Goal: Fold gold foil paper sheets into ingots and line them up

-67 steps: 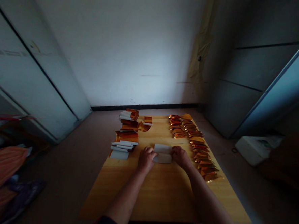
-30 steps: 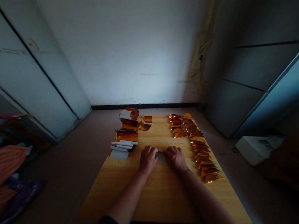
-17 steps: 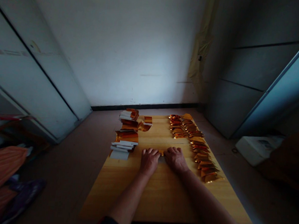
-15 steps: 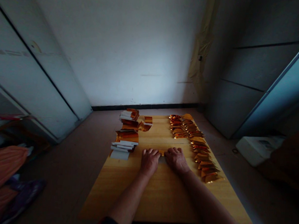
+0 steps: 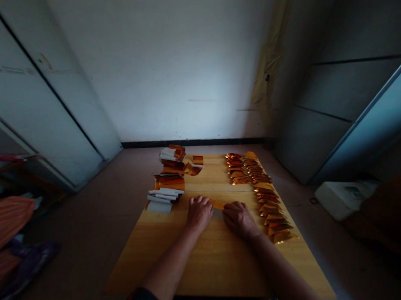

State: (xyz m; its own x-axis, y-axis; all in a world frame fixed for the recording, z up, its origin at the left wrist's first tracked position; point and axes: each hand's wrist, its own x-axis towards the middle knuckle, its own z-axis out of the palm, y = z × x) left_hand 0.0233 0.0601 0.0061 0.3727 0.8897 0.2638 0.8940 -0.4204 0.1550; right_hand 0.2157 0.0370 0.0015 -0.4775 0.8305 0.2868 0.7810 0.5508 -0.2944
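A sheet of gold foil paper (image 5: 217,204) lies on the wooden table (image 5: 210,259), its gold face showing between my two hands. A greyish-white strip shows along its near side. My left hand (image 5: 199,213) is closed on the left end of the sheet, its fingers curled and pressed down. On the right end, my right hand (image 5: 240,218) is closed with bent fingers. The ends of the sheet are hidden under the fingers. Several folded gold foil pieces (image 5: 270,208) lie in rows beyond my right hand, along the table's right edge.
Stacks of flat gold foil sheets with white backs (image 5: 165,195) line the table's left side. A loose curled gold sheet (image 5: 193,169) lies beside them. A white wall (image 5: 191,77) rises behind the table. A white box (image 5: 340,199) stands on the floor at the right.
My hands have moved slightly apart, the right one to the right and a little nearer. More of the gold sheet shows between them. The view has shifted slightly.
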